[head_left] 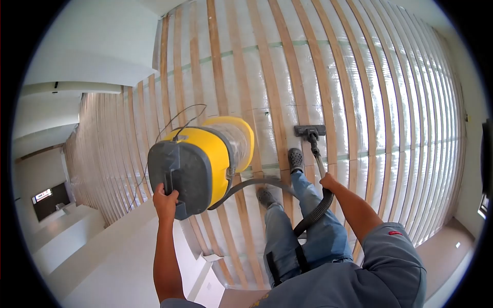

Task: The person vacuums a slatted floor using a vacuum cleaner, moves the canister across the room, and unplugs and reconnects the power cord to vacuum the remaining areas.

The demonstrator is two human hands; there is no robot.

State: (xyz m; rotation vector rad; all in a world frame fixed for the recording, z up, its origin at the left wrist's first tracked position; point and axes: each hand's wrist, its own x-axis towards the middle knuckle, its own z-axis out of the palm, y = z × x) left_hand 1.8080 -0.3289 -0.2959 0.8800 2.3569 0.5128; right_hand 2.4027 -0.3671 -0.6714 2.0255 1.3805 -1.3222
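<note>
- Vacuum (208,146) sits tilted on our left; we cannot tell whether its base touches the floor.
- Good work here, we judge, means the nozzle (310,131) lying flat and passing slowly along the battens (268,77) and the sheeting (284,84) between them, without snagging it.
- We do well to leave slack in the hose (314,214), which winds about our legs, and to mind the cord (198,104) looping from the lid (191,172).
- Our left hand (165,202) curls around the handle on the lid, so most of the vacuum lies ahead and to the right of that grip.
- Our right hand (328,181) wraps the wand (320,163); the nozzle lies beyond it, just ahead of one shoe (296,160).
</note>
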